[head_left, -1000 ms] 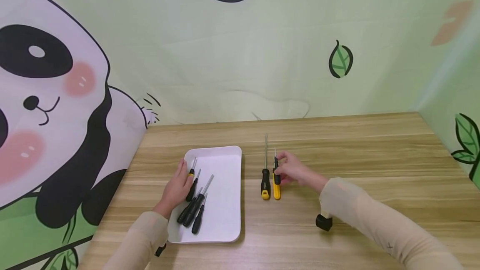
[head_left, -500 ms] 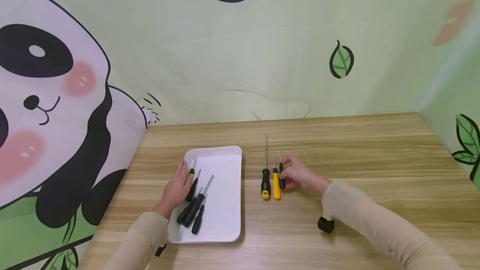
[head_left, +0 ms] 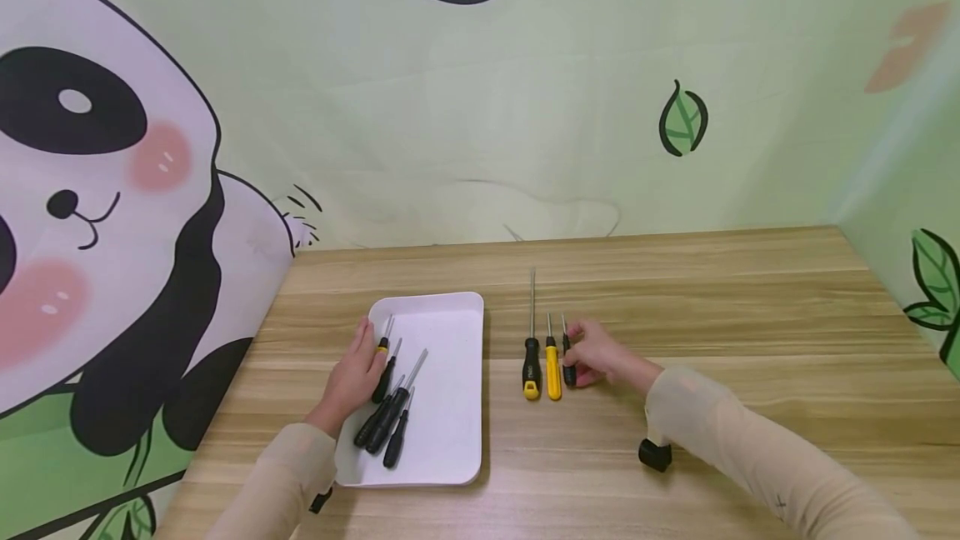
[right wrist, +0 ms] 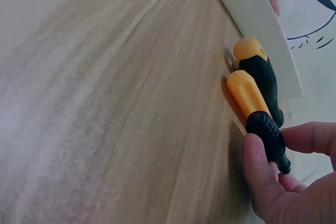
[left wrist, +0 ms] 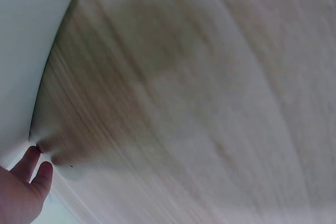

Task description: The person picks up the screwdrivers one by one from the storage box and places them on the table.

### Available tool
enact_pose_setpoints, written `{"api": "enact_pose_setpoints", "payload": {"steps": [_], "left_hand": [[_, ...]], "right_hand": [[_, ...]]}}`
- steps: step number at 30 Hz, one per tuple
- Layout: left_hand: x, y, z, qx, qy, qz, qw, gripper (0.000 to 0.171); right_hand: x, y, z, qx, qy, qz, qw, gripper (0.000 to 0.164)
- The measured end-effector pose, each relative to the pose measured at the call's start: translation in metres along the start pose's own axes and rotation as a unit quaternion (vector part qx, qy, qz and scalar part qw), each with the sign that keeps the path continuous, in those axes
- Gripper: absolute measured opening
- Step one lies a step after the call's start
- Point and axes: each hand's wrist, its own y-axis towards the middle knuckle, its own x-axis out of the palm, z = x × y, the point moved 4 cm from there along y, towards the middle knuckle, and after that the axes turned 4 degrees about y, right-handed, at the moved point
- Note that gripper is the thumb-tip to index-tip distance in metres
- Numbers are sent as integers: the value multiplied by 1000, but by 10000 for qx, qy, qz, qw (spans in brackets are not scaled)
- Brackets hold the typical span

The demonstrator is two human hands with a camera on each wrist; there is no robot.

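Observation:
My right hand [head_left: 592, 352] pinches the handle of a small black screwdriver [right wrist: 266, 132] between thumb and fingers. Its thin shaft points toward the wall, and it stands just right of a yellow-handled screwdriver [head_left: 553, 372]. Left of that lies a longer screwdriver [head_left: 532, 367] with a black and yellow handle. With its fingers outside the left wall, my left hand [head_left: 352, 377] grips the rim of a white tray [head_left: 453, 390]. Inside the tray are several screwdrivers, mostly black-handled [head_left: 387, 423]; the hand partly covers one with a yellow band [head_left: 383, 344].
All of this is on a wood-grain table [head_left: 712, 298]. A cloth backdrop [head_left: 562, 107] printed with a panda and leaves rises behind the table and at its sides.
My right hand has carried the small black screwdriver from over the yellow one to its right side, then slightly nearer me. The left hand and tray have stayed put.

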Motion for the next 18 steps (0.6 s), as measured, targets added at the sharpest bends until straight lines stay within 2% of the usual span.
{"api": "enact_pose_setpoints", "payload": {"steps": [18], "left_hand": [[-2,-1,1,-105,-50,-121,9999,56]], "right_hand": [[3,-2,-2,-87,-639,196,9977,37]]}}
